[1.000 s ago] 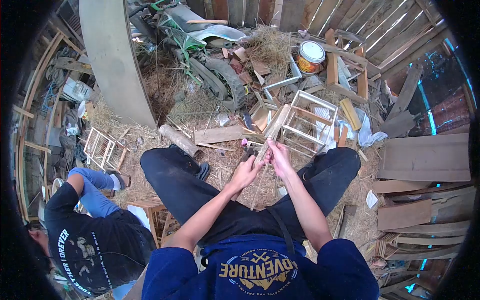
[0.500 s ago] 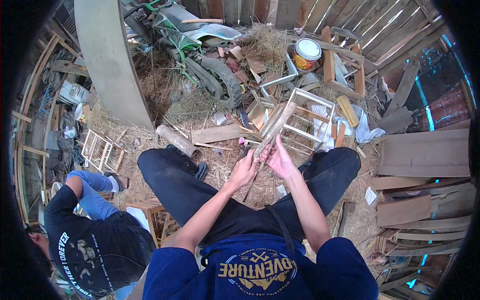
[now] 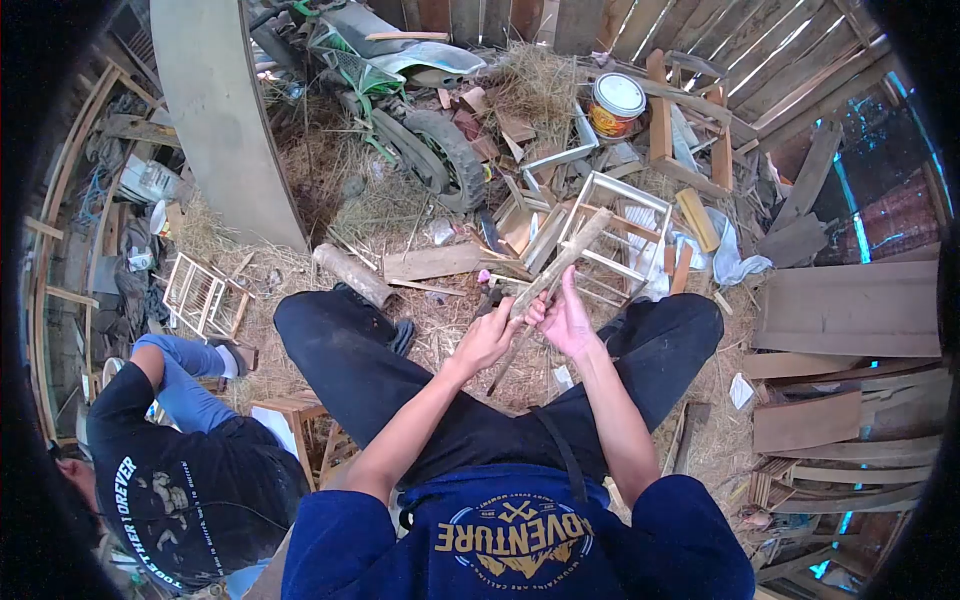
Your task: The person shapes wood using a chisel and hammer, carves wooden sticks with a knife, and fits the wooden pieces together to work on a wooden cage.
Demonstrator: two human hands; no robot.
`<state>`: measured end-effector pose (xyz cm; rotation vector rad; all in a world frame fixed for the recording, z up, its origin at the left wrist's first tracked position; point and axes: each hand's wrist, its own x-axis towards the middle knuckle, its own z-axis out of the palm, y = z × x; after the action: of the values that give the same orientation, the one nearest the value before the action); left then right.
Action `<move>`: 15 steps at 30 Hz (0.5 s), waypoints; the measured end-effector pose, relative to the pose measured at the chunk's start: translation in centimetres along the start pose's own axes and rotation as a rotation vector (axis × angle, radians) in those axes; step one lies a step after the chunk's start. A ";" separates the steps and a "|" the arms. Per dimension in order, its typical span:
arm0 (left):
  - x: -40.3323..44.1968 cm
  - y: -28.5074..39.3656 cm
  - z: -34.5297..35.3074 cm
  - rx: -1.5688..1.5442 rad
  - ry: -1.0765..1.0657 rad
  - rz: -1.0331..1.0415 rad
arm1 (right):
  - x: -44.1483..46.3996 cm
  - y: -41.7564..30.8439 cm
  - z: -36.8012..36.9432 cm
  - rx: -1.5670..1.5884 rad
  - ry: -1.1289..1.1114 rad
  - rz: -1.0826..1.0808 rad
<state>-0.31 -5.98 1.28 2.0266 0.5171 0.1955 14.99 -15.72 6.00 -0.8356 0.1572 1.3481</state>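
Note:
My left hand (image 3: 484,340) is closed around the lower end of a rough wooden stick (image 3: 568,255), which slants up to the right above my lap. Beside it, my right hand (image 3: 565,320) has its thumb raised and its fingers curled at a thin dark strip (image 3: 512,362) that runs down to the left. Beyond the stick's tip stands a pale wooden frame (image 3: 625,232). The parts of the stick and strip under my fingers are hidden.
Another person (image 3: 190,480) sits at the left beside a small slatted frame (image 3: 205,297). A log (image 3: 353,276) and a flat board (image 3: 432,262) lie ahead on straw. Farther off are a motorbike wheel (image 3: 450,160) and a lidded bucket (image 3: 617,105). Boards (image 3: 850,310) are stacked at the right.
The stick has turned and shows a broader face. My right hand has opened somewhat from its earlier pinch, its thumb now raised. The thin strip has shifted slightly beneath my hands.

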 end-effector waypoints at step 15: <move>-0.7 -1.7 0.7 -0.093 0.015 0.061 | -0.1 0.5 -0.4 -0.032 0.021 0.087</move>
<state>-1.21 -6.13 -0.47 1.9529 0.4478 0.2674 14.61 -16.01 5.55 -0.8785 0.1907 1.4266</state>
